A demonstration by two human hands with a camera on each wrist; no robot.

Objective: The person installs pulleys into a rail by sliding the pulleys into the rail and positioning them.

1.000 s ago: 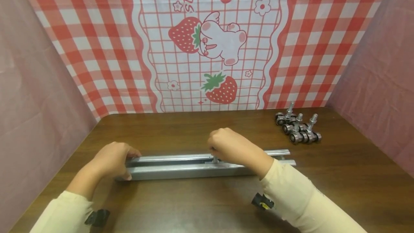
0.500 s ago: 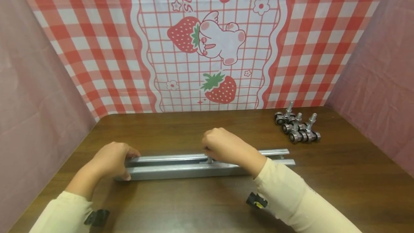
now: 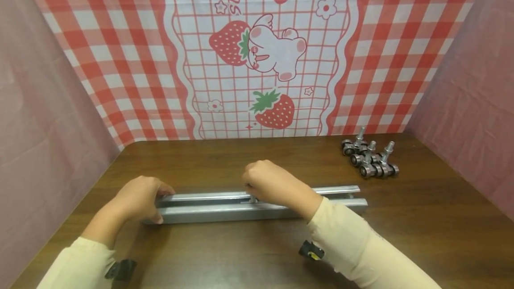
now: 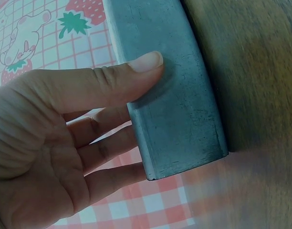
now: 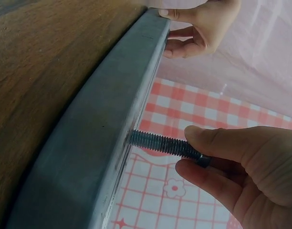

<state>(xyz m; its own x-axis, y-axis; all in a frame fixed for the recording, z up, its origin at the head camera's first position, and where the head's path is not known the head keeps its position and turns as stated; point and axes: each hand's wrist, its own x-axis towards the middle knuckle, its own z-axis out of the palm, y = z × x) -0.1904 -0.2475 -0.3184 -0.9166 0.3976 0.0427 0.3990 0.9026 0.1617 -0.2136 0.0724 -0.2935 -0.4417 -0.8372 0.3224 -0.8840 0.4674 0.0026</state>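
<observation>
The metal rail point(image 3: 225, 214) lay lengthwise across the wooden table point(image 3: 225, 258), running from left to right in the head view, with a long slot point(image 3: 201, 202) facing up between its two bright top edges. Near the middle of its length a threaded bolt point(image 5: 160, 144) stood up out of that slot, its foot down between the edges. The right hand point(image 3: 277, 184) held this bolt — thumb and finger pinched it near its upper end, leaving most of the thread bare below them. The left hand point(image 3: 136, 197) gripped the rail at its left end: the thumb lay on the near wall, the fingers reached to the far side. Something small also showed in the slot near the rail's right end, too small to make out.

Beyond the rail, toward the back right of the table and well apart from both hands, three roller trolleys point(image 3: 366, 159) sat close together, their small wheels down and their bolts pointing up. Both arms wore pale yellow sleeves point(image 3: 373, 253), with a black device point(image 3: 120, 270) at the left wrist and another black one, marked with yellow, at the right.

Behind the table hung a red-and-white checked cloth point(image 3: 277, 119) printed with strawberries — plain pink cloth point(image 3: 40, 79) closed off either side.
</observation>
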